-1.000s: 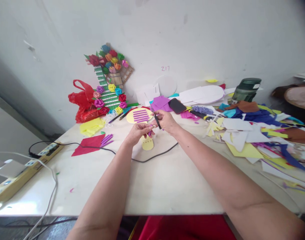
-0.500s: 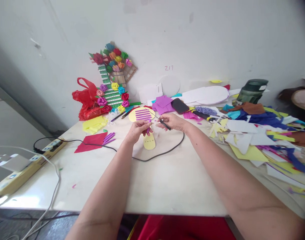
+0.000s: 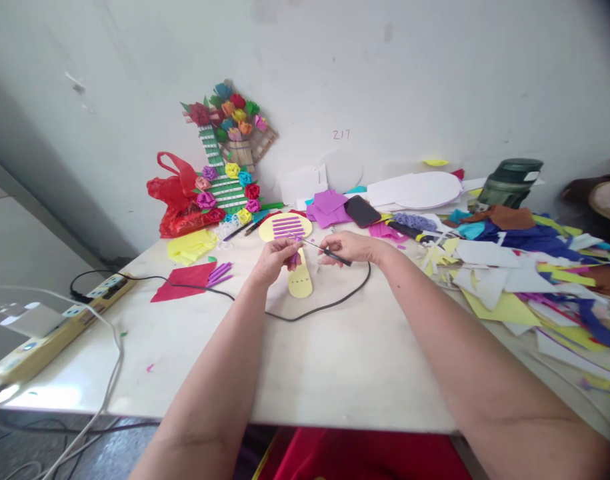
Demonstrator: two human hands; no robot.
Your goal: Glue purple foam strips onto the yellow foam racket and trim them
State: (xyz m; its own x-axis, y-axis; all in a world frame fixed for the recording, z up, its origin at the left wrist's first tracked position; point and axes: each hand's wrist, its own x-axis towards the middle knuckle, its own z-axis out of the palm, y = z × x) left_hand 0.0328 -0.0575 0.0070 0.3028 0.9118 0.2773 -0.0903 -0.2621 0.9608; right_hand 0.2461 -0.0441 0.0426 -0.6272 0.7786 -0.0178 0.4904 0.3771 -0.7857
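My left hand is closed, pinching a small purple paper piece between thumb and fingers. In my right hand is a slim black-handled tool with a thin metal shaft, whose tip reaches across to the purple piece. Just beyond my hands lies a yellow oval card with several purple strips across it. A yellow card stem with a dashed row of dark marks extends below my left hand. Further left, purple paper rolls rest beside a red paper sheet.
A black cord loops over the table from the power strip to beneath my right wrist. Paper flower decorations and a red bag stand behind. Paper scraps and a green bottle fill the right side.
The tool in my right hand has tilted flatter, its shaft now lower and closer to the purple piece. My left hand stays nearly in place. The view has shifted slightly.
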